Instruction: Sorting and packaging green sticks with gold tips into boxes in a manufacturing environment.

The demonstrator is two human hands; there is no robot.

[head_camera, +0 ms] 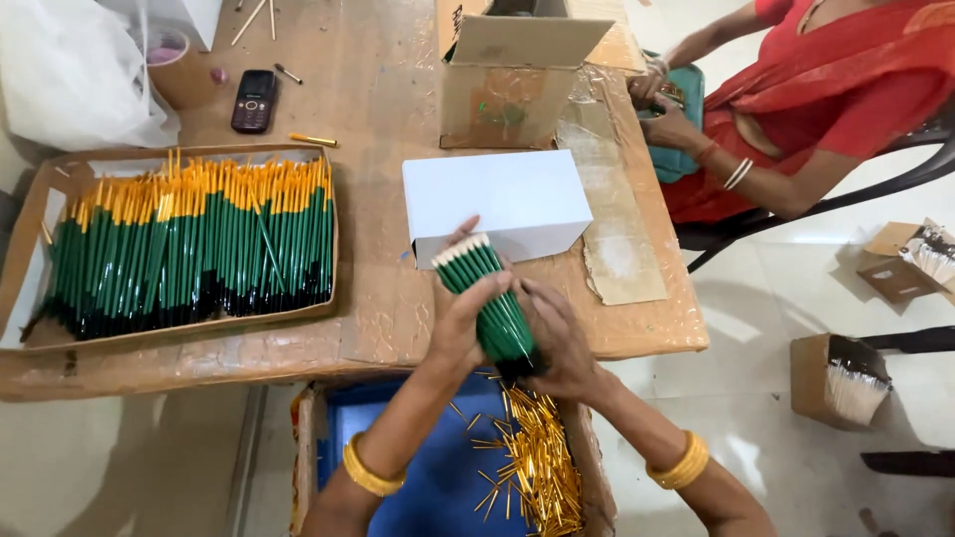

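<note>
Holding: left hand (468, 318) and right hand (555, 338) both curl tightly round one bundle of green pencils (489, 303), pale ends pointing away, over the table's near edge.
Ahead: a white box (497, 199) lies just beyond the bundle's tips, its open flap almost touching them.
Left: a flat cardboard tray (30, 298) packed with green, yellow-tipped pencils (189, 249), near the white box.
Below: an open carton with a blue lining (438, 477) and loose gold ferrules (537, 467), under the wrists.
Far side: a brown cardboard box (507, 80), a dark phone (255, 99), a tape roll (174, 65).
Edges: the table (378, 89), wrapped in glossy tape, ends at right beside a seated person in red (826, 89).
Room: bare tabletop between tray and white box.
</note>
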